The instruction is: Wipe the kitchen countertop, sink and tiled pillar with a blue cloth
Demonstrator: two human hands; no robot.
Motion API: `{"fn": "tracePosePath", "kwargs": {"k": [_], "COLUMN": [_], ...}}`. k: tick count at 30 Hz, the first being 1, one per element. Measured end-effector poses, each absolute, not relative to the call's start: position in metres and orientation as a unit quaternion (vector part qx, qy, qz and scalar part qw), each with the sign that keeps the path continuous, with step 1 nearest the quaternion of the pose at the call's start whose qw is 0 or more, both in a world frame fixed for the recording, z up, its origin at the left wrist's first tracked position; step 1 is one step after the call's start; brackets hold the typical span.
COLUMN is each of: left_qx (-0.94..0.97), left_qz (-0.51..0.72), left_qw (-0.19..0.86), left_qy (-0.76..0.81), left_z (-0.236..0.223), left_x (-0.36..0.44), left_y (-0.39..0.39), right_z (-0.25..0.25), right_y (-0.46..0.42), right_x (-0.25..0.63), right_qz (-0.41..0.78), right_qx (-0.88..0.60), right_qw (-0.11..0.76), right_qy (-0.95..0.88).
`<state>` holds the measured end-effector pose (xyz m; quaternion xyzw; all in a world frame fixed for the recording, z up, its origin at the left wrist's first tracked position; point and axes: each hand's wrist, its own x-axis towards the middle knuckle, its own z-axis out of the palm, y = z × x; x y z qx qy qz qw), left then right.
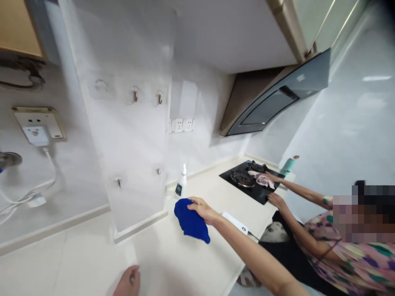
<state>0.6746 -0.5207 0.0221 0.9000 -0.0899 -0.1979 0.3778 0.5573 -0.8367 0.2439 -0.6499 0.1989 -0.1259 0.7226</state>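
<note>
My right hand (pixel 202 209) grips a blue cloth (pixel 190 222) by its upper right edge, between thumb and fingers. The cloth hangs over the pale countertop (pixel 160 263), and I cannot tell whether its lower end touches the surface. Low in the view, my left hand (pixel 128 281) is curled closed near the counter, with no object visible in it; part of it is cut off by the frame's bottom edge. Just behind the cloth stands a white spray bottle (pixel 183 183) with a dark label.
At right, a co-worker in a floral top (pixel 327 250) holds a pinkish cloth (pixel 262 179) on the black gas hob (pixel 243 181). A white device (pixel 236 222) with a cable lies by the counter's edge. A range hood (pixel 268 102) overhangs the hob; wall hooks (pixel 135 95) stick out ahead.
</note>
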Motion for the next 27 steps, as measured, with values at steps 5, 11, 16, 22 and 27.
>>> {"fn": "tracePosePath", "kwargs": {"k": [5,11,16,22,27], "left_qx": [0.635,0.563,0.746,0.767,0.743], "left_qz": [-0.411,-0.404,-0.261,-0.209,-0.224], "left_qw": [0.654,0.714,0.609,0.594,0.624], "left_qy": [0.004,0.099,-0.065,-0.123,-0.093], "left_z": [0.041,0.039,0.065,0.12,0.124], "left_x": [0.637,0.593,0.6,0.605,0.619], "left_y": [-0.548,-0.573,-0.567,-0.586,-0.599], "right_z": [0.146,0.073,0.054,0.081,0.115], "right_y": [-0.764,-0.709,-0.733,-0.771,-0.812], "right_x": [0.535,0.5,0.463,0.453,0.475], "right_qz": [-0.106,-0.066,-0.042,0.013,-0.154], "right_qx": [-0.478,-0.528,-0.753,-0.778,-0.866], "right_qw": [0.836,0.79,0.616,0.61,0.438], "right_qy": [0.246,0.304,0.228,0.148,0.186]}}
